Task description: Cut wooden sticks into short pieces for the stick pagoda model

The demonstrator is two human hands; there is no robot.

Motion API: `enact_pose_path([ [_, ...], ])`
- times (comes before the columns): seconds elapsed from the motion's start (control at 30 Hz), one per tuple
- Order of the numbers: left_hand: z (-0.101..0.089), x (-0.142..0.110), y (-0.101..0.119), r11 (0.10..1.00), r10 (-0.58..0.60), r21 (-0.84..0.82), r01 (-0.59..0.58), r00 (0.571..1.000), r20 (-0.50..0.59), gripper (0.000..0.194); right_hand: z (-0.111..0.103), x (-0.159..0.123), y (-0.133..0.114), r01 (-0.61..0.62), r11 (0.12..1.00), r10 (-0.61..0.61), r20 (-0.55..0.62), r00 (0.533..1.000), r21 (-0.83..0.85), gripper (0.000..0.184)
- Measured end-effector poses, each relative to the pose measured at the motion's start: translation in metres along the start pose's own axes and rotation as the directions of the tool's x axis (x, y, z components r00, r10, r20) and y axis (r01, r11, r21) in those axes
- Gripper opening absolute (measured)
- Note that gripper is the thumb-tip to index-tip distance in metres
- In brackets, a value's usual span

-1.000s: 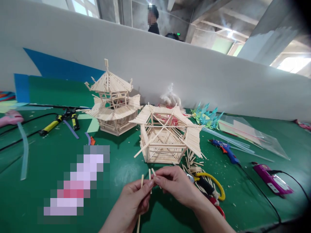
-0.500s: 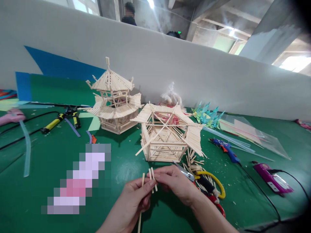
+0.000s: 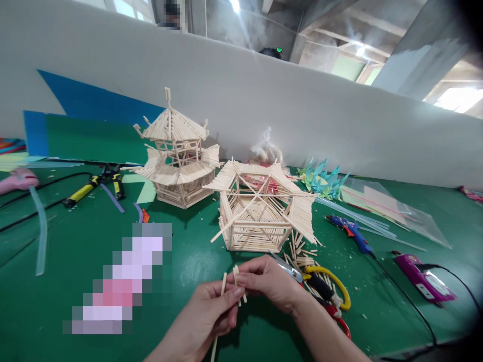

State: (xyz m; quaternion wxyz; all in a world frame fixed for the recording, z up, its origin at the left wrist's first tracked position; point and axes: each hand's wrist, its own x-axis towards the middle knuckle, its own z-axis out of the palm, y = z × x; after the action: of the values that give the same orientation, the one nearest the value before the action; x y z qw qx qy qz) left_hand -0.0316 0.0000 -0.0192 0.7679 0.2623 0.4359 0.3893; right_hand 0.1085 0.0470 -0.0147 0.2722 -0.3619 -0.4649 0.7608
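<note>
Low in the head view, my left hand [image 3: 221, 306] is closed on a long thin wooden stick [image 3: 224, 282] that slants down past the palm. My right hand [image 3: 266, 281] pinches short wooden sticks [image 3: 236, 272] held side by side, and the left fingertips touch their lower part. Just beyond the hands stands an open-topped stick pavilion [image 3: 260, 221] with slatted eaves and sticks crossing over its middle. A taller two-tiered stick pagoda [image 3: 177, 161] with a pointed roof is behind it to the left. Scissors [image 3: 289, 266] lie beside my right hand.
Cut sticks [image 3: 300, 251] and yellow-handled pliers [image 3: 328, 281] lie right of the pavilion. Farther right are a blue glue gun [image 3: 350, 234] and a purple device [image 3: 424, 276] with a cord. More pliers [image 3: 94, 186] and a pink glue gun [image 3: 18, 181] are at left. A white partition [image 3: 339, 120] stands behind.
The short sticks have come closer together between my fingers, and both hands have shifted slightly. The person behind the partition has moved left.
</note>
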Motion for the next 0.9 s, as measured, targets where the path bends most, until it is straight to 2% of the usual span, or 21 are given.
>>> enact_pose_path([
  [0.17, 0.0019, -0.0020, 0.0025, 1.000, -0.016, 0.021, 0.016, 1.000, 0.011, 0.026, -0.0024, 0.0020, 0.0031, -0.039, 0.997, 0.037, 0.032, 0.999, 0.059, 0.025],
  [0.47, 0.0048, -0.0043, 0.0058, 0.998, -0.031, 0.054, 0.030, 0.999, 0.012, 0.033, -0.0040, 0.0015, 0.0051, -0.043, 0.988, 0.034, 0.058, 0.998, 0.148, 0.027],
  [0.63, 0.0024, -0.0040, 0.0035, 1.000, -0.024, 0.016, 0.023, 0.999, 0.040, 0.028, -0.0012, 0.0041, 0.0043, -0.019, 0.985, 0.018, 0.010, 1.000, 0.173, 0.021],
  [0.9, 0.0018, -0.0033, 0.0040, 1.000, 0.000, 0.011, 0.000, 1.000, 0.008, 0.024, 0.0037, 0.0064, 0.0076, 0.031, 0.981, -0.012, -0.098, 0.995, 0.193, 0.020],
])
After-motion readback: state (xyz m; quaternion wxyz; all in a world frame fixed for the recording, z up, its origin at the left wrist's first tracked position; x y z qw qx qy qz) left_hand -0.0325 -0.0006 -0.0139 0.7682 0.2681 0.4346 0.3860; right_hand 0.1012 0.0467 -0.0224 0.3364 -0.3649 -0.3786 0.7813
